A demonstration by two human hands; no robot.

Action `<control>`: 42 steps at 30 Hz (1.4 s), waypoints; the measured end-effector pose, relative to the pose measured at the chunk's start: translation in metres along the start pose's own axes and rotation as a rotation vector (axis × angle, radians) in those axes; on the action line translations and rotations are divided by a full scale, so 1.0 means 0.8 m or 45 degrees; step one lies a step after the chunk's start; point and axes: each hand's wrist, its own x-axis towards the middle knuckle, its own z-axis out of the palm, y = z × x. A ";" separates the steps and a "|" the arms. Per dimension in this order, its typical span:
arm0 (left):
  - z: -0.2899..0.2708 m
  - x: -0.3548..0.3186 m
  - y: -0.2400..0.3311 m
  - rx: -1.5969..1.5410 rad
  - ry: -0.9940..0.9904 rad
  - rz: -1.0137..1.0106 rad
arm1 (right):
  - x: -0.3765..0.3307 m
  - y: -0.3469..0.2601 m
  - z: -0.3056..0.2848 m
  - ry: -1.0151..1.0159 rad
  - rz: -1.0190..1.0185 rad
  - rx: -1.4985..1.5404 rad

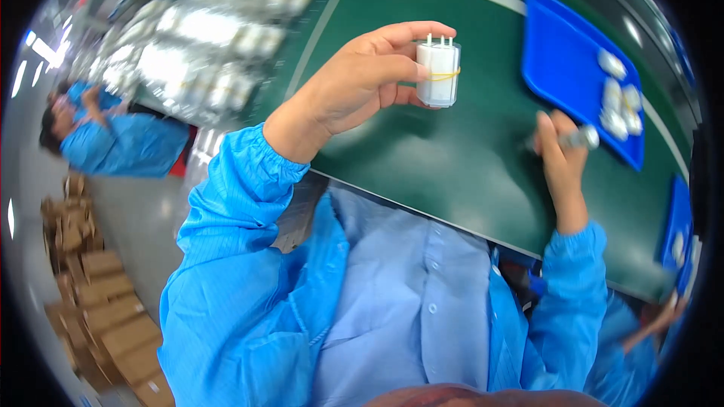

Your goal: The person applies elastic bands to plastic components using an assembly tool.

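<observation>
Banded white block held upright over the green bench

The person's left hand (351, 79) pinches a white block (436, 92) between thumb and fingers, holding it above the green tabletop (400, 154). Three pale pins (443, 41) point up from the block's top, and a thin yellow band (451, 74) runs around its middle. A clear, shiny layer seems to surround its sides.

The right hand (562, 147) is closed around a short pen-like tool (587, 137) — blurred, so its exact kind cannot be told. It is well apart from the block, near the lower edge of a blue tray (562, 53). Several white pieces (615, 105) lie in that tray, gathered toward its right end.

To the left, many clear-wrapped pale items (204, 45) cover another surface. Beyond the bench, a co-worker in blue (124, 139) is in view — and brown cartons (117, 309) are piled on the floor below.
</observation>
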 end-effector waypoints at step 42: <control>0.007 0.145 0.072 1.976 -0.122 0.633 | 0.009 -0.015 0.011 0.024 -0.579 -0.326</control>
